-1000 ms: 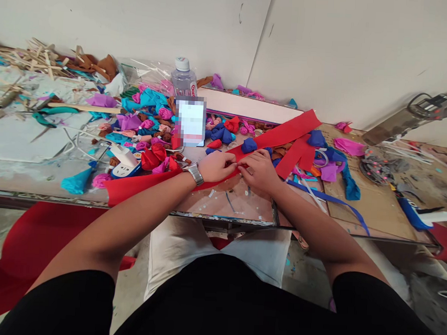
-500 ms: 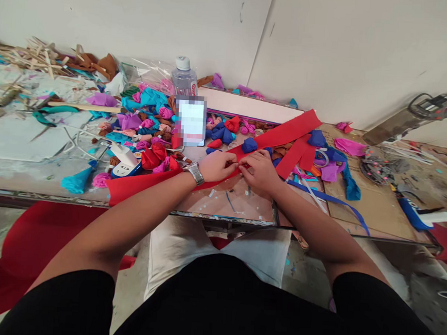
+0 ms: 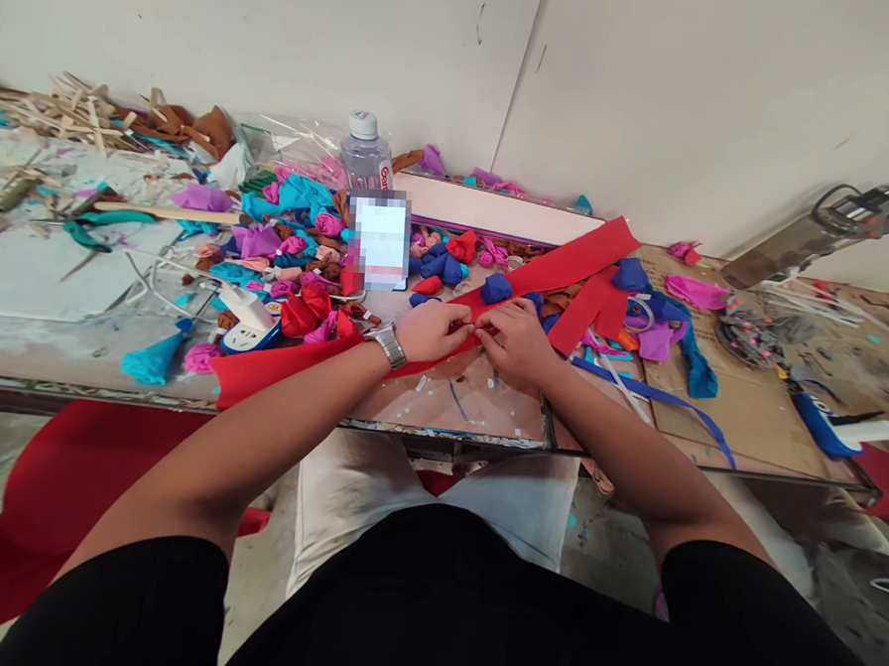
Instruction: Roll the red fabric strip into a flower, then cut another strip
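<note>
My left hand [image 3: 431,332], with a metal watch at its wrist, is closed in a pinch. It meets the fingertips of my right hand [image 3: 516,343], which is closed the same way. Between and under them runs a long red crepe-paper strip [image 3: 286,366], its lower edge at my fingertips; the exact grip is partly hidden by my fingers. The strip slants from the table's front left up to its wide far end at the back right. A dark blue paper bud [image 3: 497,288] rests just beyond my right hand. Shorter red paper pieces [image 3: 581,315] lie to its right.
A phone [image 3: 381,240] stands before a plastic bottle [image 3: 365,160]. Many coloured paper buds [image 3: 301,311] crowd the table around a power strip [image 3: 250,338]. Green-handled pliers [image 3: 88,233] and wooden sticks [image 3: 90,121] lie left. A blue ribbon [image 3: 665,396] hangs over the front edge.
</note>
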Motion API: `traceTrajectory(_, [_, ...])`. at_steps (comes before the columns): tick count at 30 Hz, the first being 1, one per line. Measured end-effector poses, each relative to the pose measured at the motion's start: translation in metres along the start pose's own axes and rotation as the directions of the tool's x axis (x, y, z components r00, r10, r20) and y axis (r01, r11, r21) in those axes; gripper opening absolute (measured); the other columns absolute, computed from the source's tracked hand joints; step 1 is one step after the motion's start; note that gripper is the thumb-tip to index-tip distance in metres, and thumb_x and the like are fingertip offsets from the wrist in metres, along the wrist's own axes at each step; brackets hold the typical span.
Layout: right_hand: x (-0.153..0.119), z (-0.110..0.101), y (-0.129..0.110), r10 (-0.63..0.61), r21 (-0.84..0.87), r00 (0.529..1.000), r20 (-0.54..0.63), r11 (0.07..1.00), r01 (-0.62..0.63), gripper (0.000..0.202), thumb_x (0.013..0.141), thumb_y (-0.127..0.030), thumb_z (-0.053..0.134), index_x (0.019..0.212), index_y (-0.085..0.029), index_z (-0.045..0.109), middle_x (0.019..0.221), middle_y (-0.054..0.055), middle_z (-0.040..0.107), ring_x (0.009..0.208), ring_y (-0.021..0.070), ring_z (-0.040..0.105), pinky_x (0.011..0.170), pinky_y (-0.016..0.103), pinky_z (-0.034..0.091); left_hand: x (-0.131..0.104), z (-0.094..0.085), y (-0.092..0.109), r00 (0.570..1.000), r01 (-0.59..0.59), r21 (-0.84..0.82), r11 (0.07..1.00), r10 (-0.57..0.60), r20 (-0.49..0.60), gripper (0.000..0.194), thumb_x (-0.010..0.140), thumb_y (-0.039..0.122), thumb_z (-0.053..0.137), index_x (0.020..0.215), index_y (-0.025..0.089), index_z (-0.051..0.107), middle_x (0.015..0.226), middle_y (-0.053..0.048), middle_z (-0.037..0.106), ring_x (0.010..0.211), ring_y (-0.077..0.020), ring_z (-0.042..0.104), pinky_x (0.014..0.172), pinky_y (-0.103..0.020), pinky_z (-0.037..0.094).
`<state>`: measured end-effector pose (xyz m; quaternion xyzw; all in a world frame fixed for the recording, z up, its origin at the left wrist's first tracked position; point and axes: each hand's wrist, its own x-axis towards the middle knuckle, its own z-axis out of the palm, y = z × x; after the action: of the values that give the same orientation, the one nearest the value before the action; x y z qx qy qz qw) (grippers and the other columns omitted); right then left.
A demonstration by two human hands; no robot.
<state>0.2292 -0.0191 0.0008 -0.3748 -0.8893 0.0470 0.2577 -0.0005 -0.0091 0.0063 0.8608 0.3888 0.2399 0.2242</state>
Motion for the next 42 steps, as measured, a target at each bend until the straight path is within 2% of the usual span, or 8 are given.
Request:
traceTrajectory(30, [0.0008, 0.0001, -0.0019, 0.027, 0.025, 0.998, 0.050, 0.999, -0.028, 0.008, 0.099, -0.029, 0.058, 0.096, -0.023, 0.062, 0.096, 0.006, 0.077, 0.095, 0.0265, 0.065, 0.100, 0.046, 0.033, -0.0001, -0.0024, 0.0087, 0.999, 0.028, 0.025, 0.999, -0.028, 0.020, 0.029, 0.099, 0.040, 0.051, 0.087, 0.021, 0.068, 0.073, -0.003, 0.068, 0.065, -0.0183, 0.053, 0.062, -0.034, 0.028])
traceTrajectory(42, [0.0005, 0.0003, -0.0019, 0.044, 0.044, 0.997, 0.066, 0.998, -0.047, 0.009, 0.099, -0.030, 0.058, 0.096, -0.024, 0.062, 0.095, 0.006, 0.076, 0.094, 0.0263, 0.064, 0.099, 0.045, 0.034, -0.0006, -0.0029, 0.0090, 0.999, 0.033, 0.042, 0.999, -0.034, 0.021, 0.031, 0.100, 0.042, 0.051, 0.088, 0.021, 0.071, 0.076, -0.005, 0.071, 0.066, -0.0191, 0.056, 0.063, -0.033, 0.031])
